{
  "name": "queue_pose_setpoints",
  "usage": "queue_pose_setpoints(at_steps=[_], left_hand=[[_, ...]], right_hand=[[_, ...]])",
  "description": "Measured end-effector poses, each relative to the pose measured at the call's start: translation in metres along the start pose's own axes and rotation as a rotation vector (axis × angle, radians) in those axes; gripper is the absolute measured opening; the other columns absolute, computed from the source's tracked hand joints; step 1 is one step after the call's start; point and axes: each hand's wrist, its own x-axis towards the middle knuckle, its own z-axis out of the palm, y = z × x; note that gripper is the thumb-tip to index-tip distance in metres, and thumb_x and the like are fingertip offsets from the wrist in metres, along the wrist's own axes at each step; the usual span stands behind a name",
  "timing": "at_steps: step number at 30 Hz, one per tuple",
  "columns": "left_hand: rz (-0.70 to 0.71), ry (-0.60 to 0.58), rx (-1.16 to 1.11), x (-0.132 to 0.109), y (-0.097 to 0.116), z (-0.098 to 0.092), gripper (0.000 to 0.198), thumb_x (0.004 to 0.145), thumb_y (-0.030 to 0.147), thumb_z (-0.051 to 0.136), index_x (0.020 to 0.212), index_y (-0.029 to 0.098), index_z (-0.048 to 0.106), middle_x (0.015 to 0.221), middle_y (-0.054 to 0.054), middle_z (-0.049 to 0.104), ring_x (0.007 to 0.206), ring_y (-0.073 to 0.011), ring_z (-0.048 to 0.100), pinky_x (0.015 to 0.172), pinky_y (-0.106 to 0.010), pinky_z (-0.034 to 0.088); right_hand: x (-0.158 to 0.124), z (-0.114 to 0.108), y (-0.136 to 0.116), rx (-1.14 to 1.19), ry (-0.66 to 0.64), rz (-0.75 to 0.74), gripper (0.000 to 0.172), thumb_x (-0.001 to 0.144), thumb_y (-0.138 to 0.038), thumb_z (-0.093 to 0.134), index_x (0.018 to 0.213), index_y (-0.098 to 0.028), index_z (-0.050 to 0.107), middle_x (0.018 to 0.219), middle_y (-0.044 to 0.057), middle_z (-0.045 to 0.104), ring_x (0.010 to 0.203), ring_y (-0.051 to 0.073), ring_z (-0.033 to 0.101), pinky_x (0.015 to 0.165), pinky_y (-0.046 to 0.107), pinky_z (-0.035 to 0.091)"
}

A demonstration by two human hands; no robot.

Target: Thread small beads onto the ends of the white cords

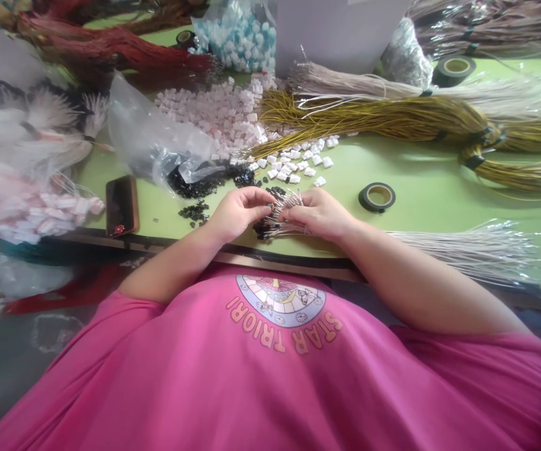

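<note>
My right hand (pixel 320 213) is closed around the end of a bundle of thin white wires (pixel 463 250), which runs under my forearm to the right. Some wire tips fan out toward my left hand (pixel 245 213). Thumb and index finger of that hand pinch at a small dark piece by the wire tips, too small to make out fully. Small black connector pieces (pixel 194 212) lie in loose heaps beside and behind my left hand. Several sit at the wire ends below my fingers. White connector housings (pixel 293 164) are scattered just beyond both hands.
A clear plastic bag (pixel 153 131) lies left of the housing pile. Yellow wire bundles (pixel 406 119) stretch across the back right. A black tape roll (pixel 376 197) rests right of my hands. A phone (pixel 121 205) and white-ended wire bundles (pixel 30 188) are at left, near the table edge.
</note>
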Motion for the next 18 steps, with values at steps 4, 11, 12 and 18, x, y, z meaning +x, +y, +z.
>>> queue_pose_setpoints(at_steps=[4,11,12,18], left_hand=[[0.016,-0.025,-0.010,0.0008,-0.0028,0.0006,0.023,0.065,0.023,0.072,0.086,0.014,0.065,0.089,-0.004,0.068,0.083,-0.0144,0.063,0.083,-0.033,0.049],[0.024,-0.020,-0.012,0.0006,-0.0035,0.0018,0.022,0.067,0.024,0.071,0.086,0.014,0.066,0.089,-0.004,0.069,0.082,-0.0139,0.064,0.082,-0.031,0.050],[0.027,-0.017,-0.010,0.0004,-0.0032,0.0017,0.023,0.067,0.024,0.072,0.086,0.014,0.066,0.089,-0.004,0.069,0.082,-0.0139,0.064,0.081,-0.031,0.051],[0.035,-0.013,0.004,-0.0007,-0.0014,0.0003,0.025,0.063,0.027,0.075,0.084,0.014,0.069,0.085,-0.004,0.070,0.079,-0.0147,0.064,0.078,-0.031,0.051]], right_hand=[[0.0000,-0.0003,-0.0014,-0.028,-0.011,0.005,0.022,0.069,-0.031,0.054,0.067,-0.012,0.064,0.056,0.000,0.054,0.051,0.008,0.044,0.050,0.023,0.034],[-0.0002,-0.0010,-0.0019,-0.010,-0.052,0.014,0.022,0.072,-0.030,0.052,0.069,-0.012,0.064,0.058,0.000,0.055,0.052,0.008,0.045,0.052,0.023,0.034],[-0.0002,-0.0013,-0.0021,-0.012,-0.054,0.013,0.022,0.072,-0.030,0.052,0.069,-0.012,0.064,0.058,0.000,0.055,0.052,0.008,0.044,0.052,0.023,0.034],[-0.0006,-0.0015,-0.0037,0.018,-0.037,0.012,0.021,0.071,-0.031,0.056,0.068,-0.012,0.065,0.058,-0.001,0.055,0.053,0.008,0.045,0.052,0.022,0.034]])
